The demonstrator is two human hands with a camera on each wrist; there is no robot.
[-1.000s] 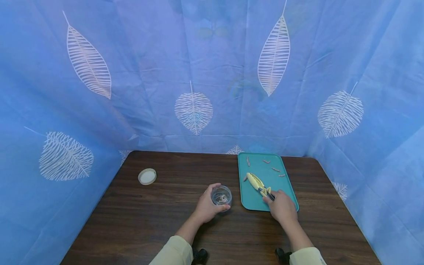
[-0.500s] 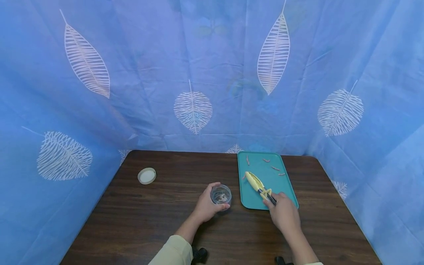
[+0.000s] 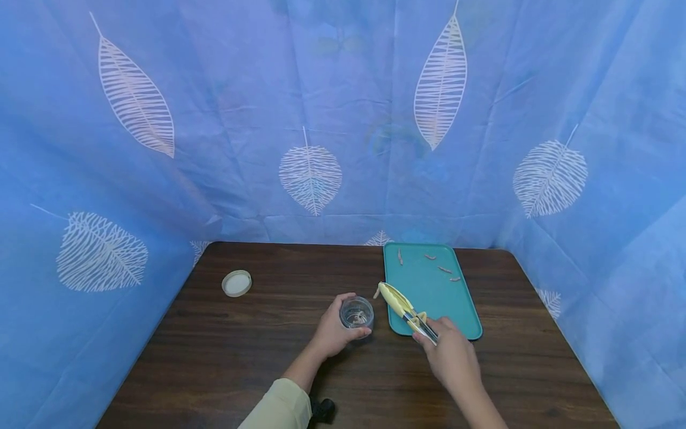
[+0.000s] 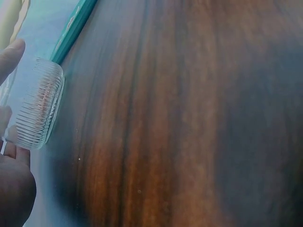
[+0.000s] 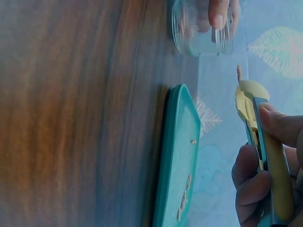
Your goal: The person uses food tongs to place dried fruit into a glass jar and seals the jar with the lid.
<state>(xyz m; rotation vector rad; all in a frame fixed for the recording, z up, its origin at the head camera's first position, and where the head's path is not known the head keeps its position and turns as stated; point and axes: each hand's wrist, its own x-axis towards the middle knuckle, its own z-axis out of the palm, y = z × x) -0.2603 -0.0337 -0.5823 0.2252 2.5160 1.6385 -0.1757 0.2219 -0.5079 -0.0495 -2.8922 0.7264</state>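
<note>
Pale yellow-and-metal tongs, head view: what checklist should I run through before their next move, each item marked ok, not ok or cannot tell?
1. Pale yellow-and-metal tongs held by the right hand: ok.
2. Small pinkish strip caught at the tongs' tips: ok, one end sticks out.
3. Clear ribbed round jar gripped by the left hand: ok.
4. Jar's mouth uncovered: ok, the round whitish lid lies apart on the dark wooden table.
5. Tongs' tips over the jar's mouth: not ok, they are off to one side.
6. Jar's base flat on the table: cannot tell.
</note>
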